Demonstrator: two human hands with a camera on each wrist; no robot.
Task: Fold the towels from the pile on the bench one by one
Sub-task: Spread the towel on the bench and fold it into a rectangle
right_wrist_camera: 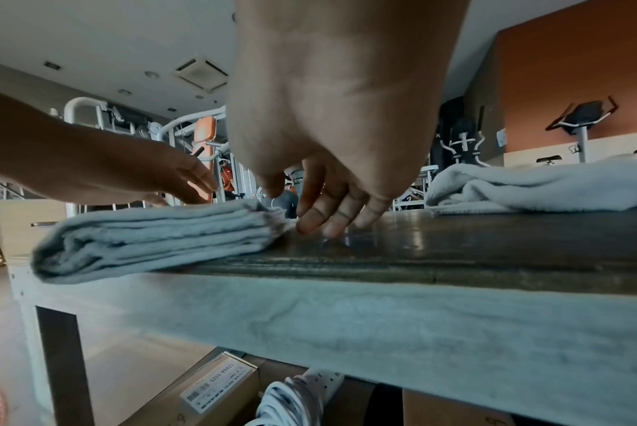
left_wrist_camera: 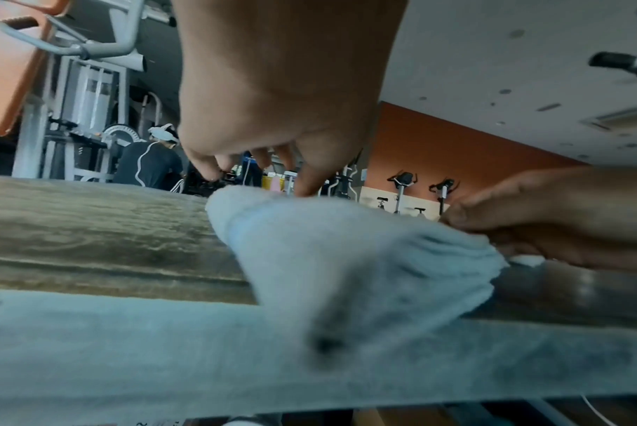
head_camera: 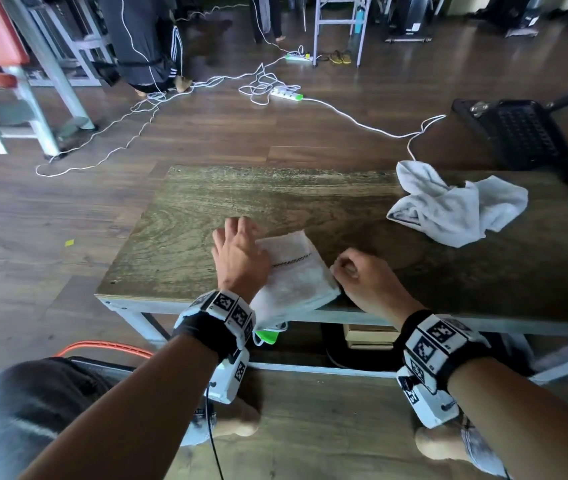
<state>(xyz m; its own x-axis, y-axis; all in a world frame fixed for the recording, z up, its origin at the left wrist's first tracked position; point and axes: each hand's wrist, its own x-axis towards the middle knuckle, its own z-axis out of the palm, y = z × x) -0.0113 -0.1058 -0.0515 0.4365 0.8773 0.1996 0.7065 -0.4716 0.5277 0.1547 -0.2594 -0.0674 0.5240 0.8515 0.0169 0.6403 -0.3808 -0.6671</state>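
From above, the head view takes in the whole wooden bench (head_camera: 310, 199): a folded white towel (head_camera: 294, 271) sits at the near edge, one corner hanging just over the metal frame, and a crumpled white towel (head_camera: 455, 206) lies well apart on the far right of the top. Only this view shows the dark stitched line running across the folded towel's upper face. The right wrist view shows what the head view cannot: the folded towel (right_wrist_camera: 156, 236) side-on, several thick layers stacked fairly evenly, its rounded fold bulging past the bench edge. It also shows cardboard boxes (right_wrist_camera: 215, 392) and a white power strip (right_wrist_camera: 310, 389) under the bench. The left wrist view is blurred up close, the towel (left_wrist_camera: 346, 259) a pale wedge filling the middle.

The left hand (head_camera: 237, 258) lies flat on the towel's left part, fingers spread and reaching past its far edge onto the wood; it presses rather than grips. The right hand (head_camera: 365, 282) rests just beside the towel's right edge, fingers (right_wrist_camera: 331, 213) bent downward with tips on the bench, touching the towel's side layers. Whether it pinches any cloth I cannot tell. White cables (head_camera: 206, 88) trail across the floor beyond.
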